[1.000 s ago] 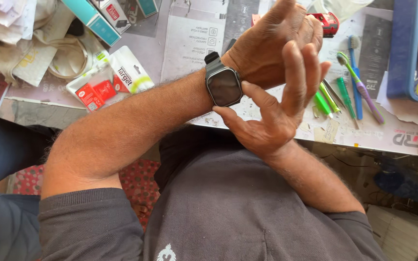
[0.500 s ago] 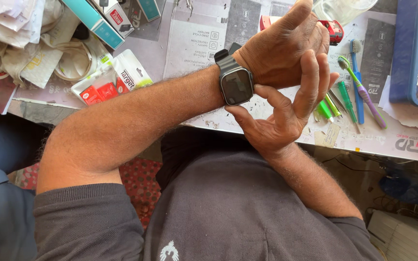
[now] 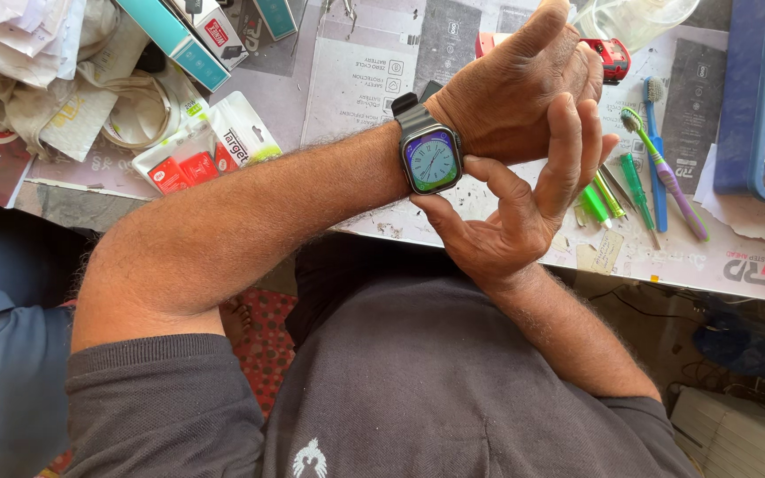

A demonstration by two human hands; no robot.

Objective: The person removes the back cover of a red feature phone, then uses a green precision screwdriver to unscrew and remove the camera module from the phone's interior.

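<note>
Step in hand: I judged it to be working the side control of the smartwatch worn on the left wrist.
Watch location: it sat strapped on the left forearm, held above the near edge of the counter, face up toward the camera, screen lit with a dial face.
Left hand: it was loosely curled, fingers bent, gripping nothing; the knuckles lay over the counter.
Right hand: it was open and cupped round the left wrist from below; the thumb rested against the lower edge of the watch case, and the fingers lay over the back of the left hand.
Grip advice: I judged that the thumb should press squarely on the case edge while the fingers braced the opposite side, so that the watch did not roll on the wrist.
Screen advice: the pads should stay off the glass; I judged a stray touch could change the display.
Nearby items: green screwdrivers and two toothbrushes lay on the counter just beyond the right hand; small retail packets lay to the left, well apart.
Uncertainty: I could not tell whether the thumb pressed a button or merely rested.
</note>
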